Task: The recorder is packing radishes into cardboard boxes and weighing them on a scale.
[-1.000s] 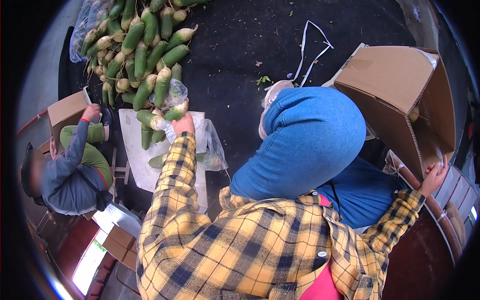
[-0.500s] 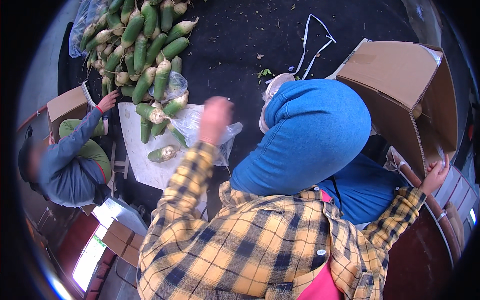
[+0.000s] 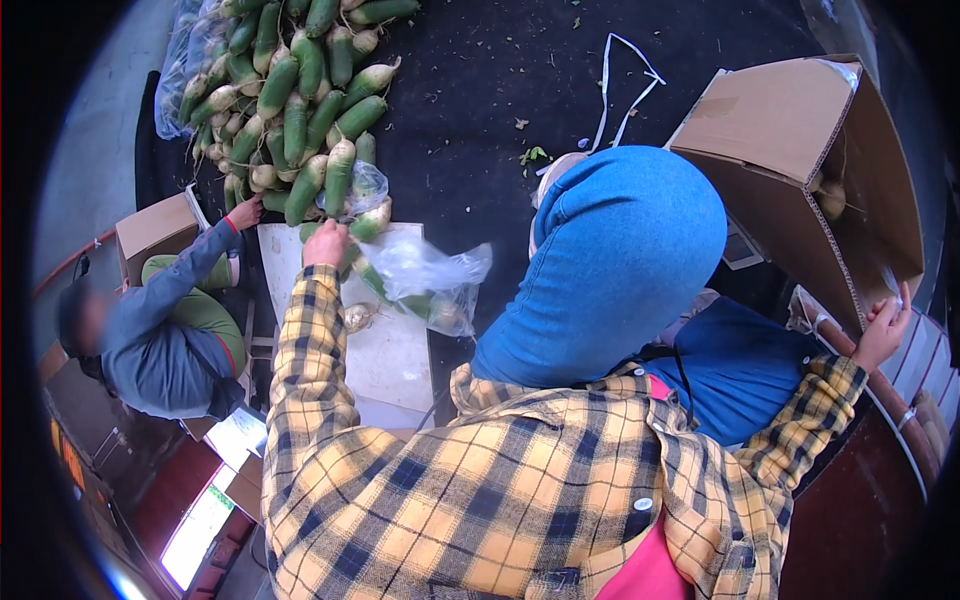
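Just right of the left hand (image 3: 326, 243), a green, oblong radish (image 3: 371, 280) slants away rightward over the pale, flat board (image 3: 385, 365); I can't tell whether that grip pinches anything. The right hand (image 3: 880, 334), its hold unclear too, is well apart, by the brown cardboard box (image 3: 755, 125).

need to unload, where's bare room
Black ground sheet between heaped green radishes and thin white strip, bar leaf scraps; near end of flat white board, beside yellow checked sleeve. Crowded: board's far end, with loose radishes, clear plastic bag and left hand.
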Demonstrator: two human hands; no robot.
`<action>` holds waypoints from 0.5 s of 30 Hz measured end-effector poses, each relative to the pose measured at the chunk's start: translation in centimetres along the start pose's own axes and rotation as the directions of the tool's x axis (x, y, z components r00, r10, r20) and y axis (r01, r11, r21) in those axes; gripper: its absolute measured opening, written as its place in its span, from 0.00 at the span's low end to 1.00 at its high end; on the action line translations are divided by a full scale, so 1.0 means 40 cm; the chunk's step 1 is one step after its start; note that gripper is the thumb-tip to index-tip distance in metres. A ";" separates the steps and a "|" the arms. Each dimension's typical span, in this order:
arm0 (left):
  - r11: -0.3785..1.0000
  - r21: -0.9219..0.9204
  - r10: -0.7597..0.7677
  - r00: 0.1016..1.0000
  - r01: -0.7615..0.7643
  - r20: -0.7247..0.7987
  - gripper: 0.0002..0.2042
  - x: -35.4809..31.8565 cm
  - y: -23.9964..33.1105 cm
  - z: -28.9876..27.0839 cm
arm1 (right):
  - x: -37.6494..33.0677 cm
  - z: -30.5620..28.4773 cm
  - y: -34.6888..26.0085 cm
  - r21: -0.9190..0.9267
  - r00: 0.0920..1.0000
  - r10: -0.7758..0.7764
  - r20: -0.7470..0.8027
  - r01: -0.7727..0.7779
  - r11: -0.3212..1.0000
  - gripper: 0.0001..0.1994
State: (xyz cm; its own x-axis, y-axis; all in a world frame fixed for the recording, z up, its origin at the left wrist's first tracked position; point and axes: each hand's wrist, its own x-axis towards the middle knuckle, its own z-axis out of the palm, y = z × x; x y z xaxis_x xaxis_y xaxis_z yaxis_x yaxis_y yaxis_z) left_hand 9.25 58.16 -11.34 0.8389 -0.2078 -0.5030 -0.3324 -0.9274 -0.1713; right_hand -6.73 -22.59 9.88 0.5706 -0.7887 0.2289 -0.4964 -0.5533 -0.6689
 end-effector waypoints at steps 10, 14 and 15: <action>0.784 -0.612 -0.097 0.955 -0.100 -0.280 0.07 0.061 0.190 -0.231 | -0.017 0.057 -0.038 -0.021 0.999 -0.045 -0.006 0.045 0.999 0.16; 0.712 -0.670 -0.088 0.918 -0.213 -0.386 0.08 0.116 0.245 -0.316 | -0.024 0.062 -0.047 -0.038 0.999 -0.040 -0.021 0.039 0.999 0.16; 0.705 -0.680 -0.103 0.919 -0.202 -0.380 0.09 0.127 0.245 -0.324 | -0.032 0.083 -0.059 -0.050 0.998 -0.053 -0.025 0.051 0.997 0.16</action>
State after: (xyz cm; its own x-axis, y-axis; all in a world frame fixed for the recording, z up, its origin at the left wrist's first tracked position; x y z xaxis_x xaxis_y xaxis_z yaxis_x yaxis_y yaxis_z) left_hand 15.83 44.01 -4.59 0.9692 -0.2134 -0.1226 -0.1108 -0.8234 0.5565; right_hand -4.14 -19.38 8.81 0.5792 -0.7650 0.2817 -0.4983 -0.6057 -0.6203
